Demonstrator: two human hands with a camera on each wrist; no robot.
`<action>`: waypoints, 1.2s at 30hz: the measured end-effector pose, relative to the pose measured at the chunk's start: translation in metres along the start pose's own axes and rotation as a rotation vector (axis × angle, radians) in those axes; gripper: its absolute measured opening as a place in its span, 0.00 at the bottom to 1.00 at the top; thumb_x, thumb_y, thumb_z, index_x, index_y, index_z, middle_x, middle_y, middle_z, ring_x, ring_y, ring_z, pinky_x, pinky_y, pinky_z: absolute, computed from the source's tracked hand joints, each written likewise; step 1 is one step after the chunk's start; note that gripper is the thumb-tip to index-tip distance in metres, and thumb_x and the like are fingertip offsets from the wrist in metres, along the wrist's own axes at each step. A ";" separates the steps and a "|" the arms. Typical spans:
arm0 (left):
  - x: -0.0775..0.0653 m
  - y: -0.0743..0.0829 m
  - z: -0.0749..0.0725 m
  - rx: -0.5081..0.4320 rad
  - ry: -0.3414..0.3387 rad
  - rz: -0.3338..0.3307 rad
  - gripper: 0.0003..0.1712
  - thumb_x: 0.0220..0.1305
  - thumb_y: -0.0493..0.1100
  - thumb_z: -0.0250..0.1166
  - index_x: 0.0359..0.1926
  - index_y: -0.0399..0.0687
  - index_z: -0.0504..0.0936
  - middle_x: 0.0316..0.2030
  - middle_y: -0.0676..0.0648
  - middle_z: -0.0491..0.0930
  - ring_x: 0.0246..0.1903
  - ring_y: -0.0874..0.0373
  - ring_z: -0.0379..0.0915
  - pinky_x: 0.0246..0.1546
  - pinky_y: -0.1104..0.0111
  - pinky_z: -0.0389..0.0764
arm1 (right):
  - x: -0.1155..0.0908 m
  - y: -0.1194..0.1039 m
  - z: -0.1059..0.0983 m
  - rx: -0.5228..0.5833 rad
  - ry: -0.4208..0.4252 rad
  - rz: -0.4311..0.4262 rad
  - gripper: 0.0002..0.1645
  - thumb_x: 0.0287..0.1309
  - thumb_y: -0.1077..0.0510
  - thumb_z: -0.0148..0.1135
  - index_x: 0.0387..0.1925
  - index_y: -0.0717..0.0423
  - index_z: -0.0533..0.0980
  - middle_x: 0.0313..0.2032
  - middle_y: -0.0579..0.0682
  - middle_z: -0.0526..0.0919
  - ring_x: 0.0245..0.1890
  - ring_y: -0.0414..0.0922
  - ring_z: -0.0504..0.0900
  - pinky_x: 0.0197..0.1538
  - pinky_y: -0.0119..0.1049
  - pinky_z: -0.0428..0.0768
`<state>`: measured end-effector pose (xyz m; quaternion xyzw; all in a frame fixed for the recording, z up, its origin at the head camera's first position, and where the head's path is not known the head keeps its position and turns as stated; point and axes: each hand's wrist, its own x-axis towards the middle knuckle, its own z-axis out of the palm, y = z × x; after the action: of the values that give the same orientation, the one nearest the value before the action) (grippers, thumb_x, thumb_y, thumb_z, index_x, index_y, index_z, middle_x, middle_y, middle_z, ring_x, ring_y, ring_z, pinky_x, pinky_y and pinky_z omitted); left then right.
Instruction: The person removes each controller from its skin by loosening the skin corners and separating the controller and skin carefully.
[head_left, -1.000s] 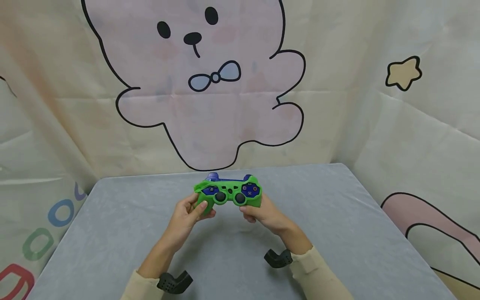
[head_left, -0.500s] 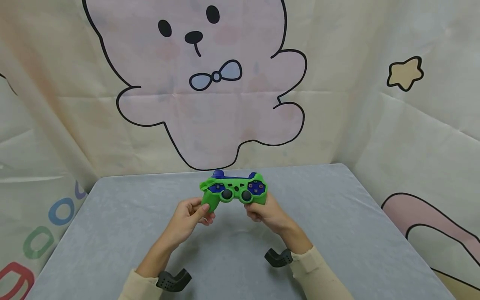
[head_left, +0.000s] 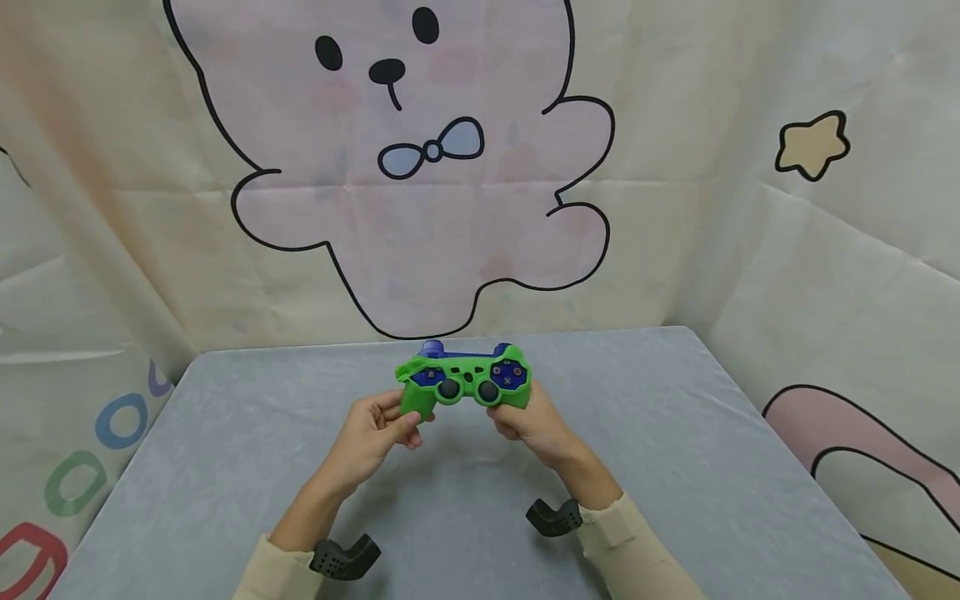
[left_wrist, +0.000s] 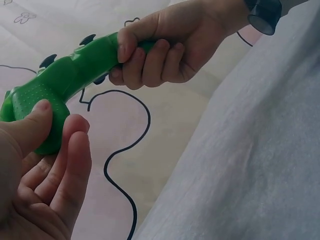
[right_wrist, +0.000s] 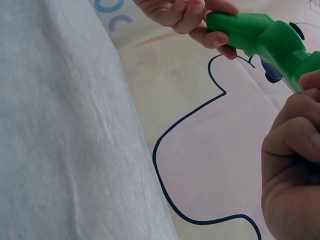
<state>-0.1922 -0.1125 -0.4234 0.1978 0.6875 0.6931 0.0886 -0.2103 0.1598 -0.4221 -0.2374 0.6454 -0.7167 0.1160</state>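
Observation:
A blue game controller wears a green rubbery cover and faces me, raised over the grey cloth. Its two black thumbsticks poke through the cover. At the upper left corner the green cover looks folded and out of line with the blue body. My left hand pinches the bottom of the left handle; the left wrist view shows the thumb on its dotted surface. My right hand grips the right handle, fingers curled around it in the left wrist view. The controller's back is hidden.
A grey cloth-covered table lies beneath both hands. Behind it hangs a pale curtain printed with a bear outline. Black wrist cameras sit at both cream sleeves.
The controller has shifted slightly right and up overall, with a small drift back left lately. My left thumb has slid down toward the handle's lower end. My right hand keeps its grip.

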 end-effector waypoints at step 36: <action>0.001 -0.003 -0.004 0.244 0.142 0.030 0.28 0.76 0.44 0.58 0.72 0.41 0.66 0.57 0.34 0.79 0.49 0.52 0.78 0.41 0.69 0.84 | 0.001 0.003 -0.004 -0.129 -0.042 0.030 0.12 0.65 0.67 0.61 0.48 0.58 0.72 0.18 0.44 0.68 0.17 0.38 0.63 0.19 0.35 0.64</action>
<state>-0.1952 -0.1151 -0.4258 0.1678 0.7681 0.6180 0.0045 -0.2136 0.1622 -0.4245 -0.2499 0.6911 -0.6666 0.1246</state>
